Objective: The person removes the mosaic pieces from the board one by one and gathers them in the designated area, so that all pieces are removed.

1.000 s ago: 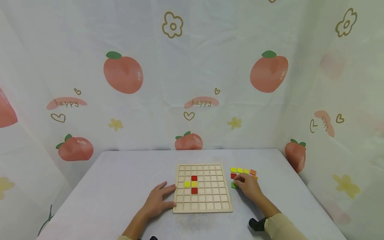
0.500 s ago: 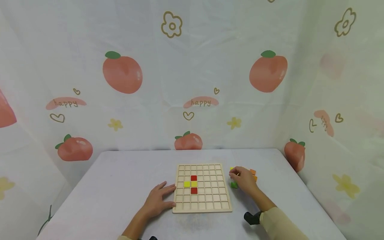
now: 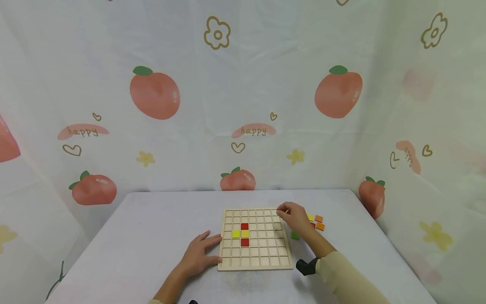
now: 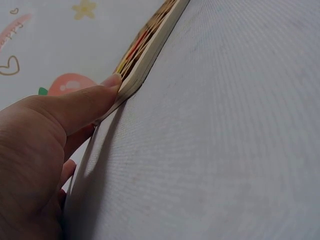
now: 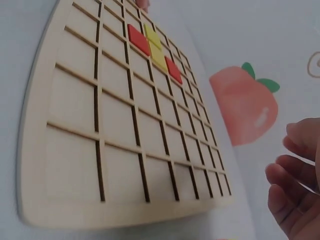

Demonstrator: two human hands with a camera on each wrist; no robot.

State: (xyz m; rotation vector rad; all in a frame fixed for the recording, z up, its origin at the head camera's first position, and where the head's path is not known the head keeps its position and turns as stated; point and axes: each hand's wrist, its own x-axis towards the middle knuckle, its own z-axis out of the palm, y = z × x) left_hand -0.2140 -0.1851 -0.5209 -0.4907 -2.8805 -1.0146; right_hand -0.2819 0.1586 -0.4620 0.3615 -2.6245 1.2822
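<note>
A square wooden grid board (image 3: 262, 251) lies on the table. Several of its cells hold tiles: a red tile (image 3: 244, 226), another red tile (image 3: 244, 242), a yellow tile (image 3: 236, 234) and a second yellow tile (image 3: 245, 234). My left hand (image 3: 199, 255) rests at the board's left edge with fingers spread, the thumb touching its near-left corner. My right hand (image 3: 294, 216) hovers by the board's far-right corner, fingers bent. In the right wrist view its bent fingers (image 5: 287, 172) show at the right edge, and no tile is visible between them.
Right of the board lie loose tiles, partly covered by my right hand: a yellow tile (image 3: 310, 218), an orange tile (image 3: 319, 219), another orange tile (image 3: 320, 226) and a green tile (image 3: 295, 235). A printed curtain (image 3: 197, 160) hangs behind the white table (image 3: 152, 232).
My right hand has moved left and away from me, from the loose tiles to the board's far-right corner. The left hand stays at the board's edge, and the tiles in the grid are unchanged.
</note>
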